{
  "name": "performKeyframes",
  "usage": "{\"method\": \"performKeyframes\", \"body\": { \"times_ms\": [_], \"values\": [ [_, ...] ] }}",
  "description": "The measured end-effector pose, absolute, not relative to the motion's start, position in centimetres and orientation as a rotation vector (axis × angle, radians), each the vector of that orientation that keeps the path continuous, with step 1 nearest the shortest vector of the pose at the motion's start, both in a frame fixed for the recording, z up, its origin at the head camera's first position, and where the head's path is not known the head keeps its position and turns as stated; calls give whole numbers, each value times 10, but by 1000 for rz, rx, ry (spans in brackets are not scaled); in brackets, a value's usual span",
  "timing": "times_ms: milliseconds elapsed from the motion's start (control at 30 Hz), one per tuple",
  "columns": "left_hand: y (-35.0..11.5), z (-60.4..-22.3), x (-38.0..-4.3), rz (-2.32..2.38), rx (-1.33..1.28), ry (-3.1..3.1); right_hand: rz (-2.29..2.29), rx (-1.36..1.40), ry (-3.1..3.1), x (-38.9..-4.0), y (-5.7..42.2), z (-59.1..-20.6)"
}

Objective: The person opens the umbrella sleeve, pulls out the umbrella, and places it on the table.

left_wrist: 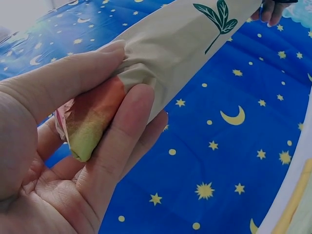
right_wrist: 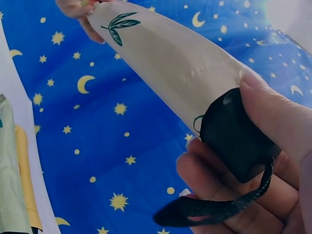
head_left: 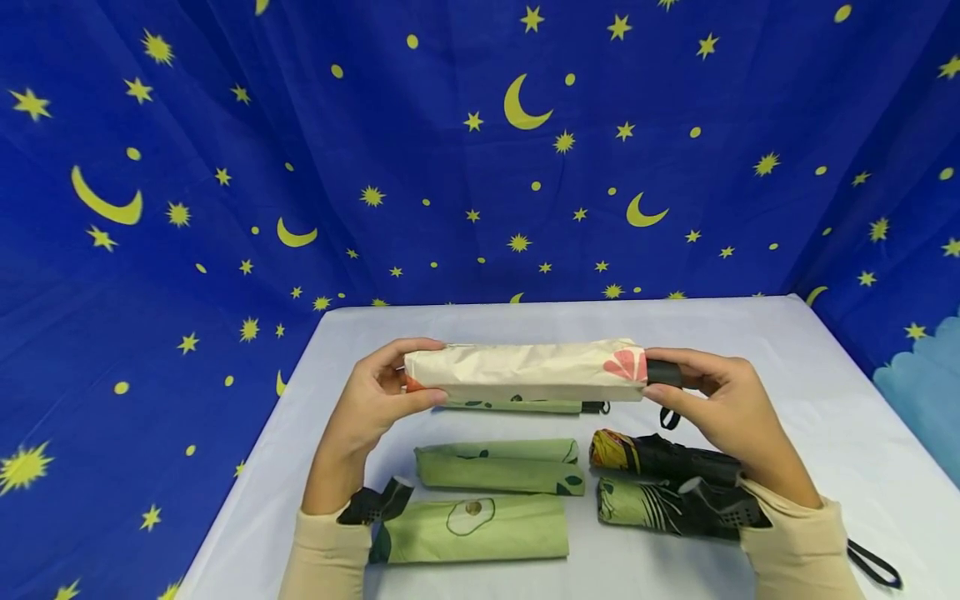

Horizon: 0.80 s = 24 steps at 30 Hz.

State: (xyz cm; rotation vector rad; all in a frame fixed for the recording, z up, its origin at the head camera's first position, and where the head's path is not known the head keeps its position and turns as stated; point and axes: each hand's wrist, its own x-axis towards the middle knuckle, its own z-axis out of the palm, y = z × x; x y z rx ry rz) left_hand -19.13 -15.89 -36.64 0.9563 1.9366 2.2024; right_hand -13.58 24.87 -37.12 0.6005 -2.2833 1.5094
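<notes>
Both hands hold up a folded umbrella in a cream cover, lying level across the head view. My left hand pinches its left end, where the left wrist view shows orange and green cloth at the tip. With thumb and fingers, my right hand grips the other end at the black handle. A black strap loop hangs from that handle. A dark green leaf print marks the cover, and a pink petal print sits near the handle.
Below the hands, two pale green covers lie on the white table, the nearer with an avocado print. To the right are two rolled dark-patterned umbrellas. Another green piece with a black end lies partly hidden behind the held umbrella.
</notes>
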Motion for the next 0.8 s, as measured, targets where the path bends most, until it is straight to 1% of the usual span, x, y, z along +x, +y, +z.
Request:
{"method": "performKeyframes", "body": {
  "times_ms": [233,500,800],
  "values": [
    [-160,-366,-192,2209,948,1954,1347,577,-2388,-137,254,-369],
    [-160,-368,-192,2195,957,1958,1319,577,-2447,-136,258,-369],
    [-157,-368,-192,2203,948,1921,1481,552,-2324,-131,263,-363]
  ]
}}
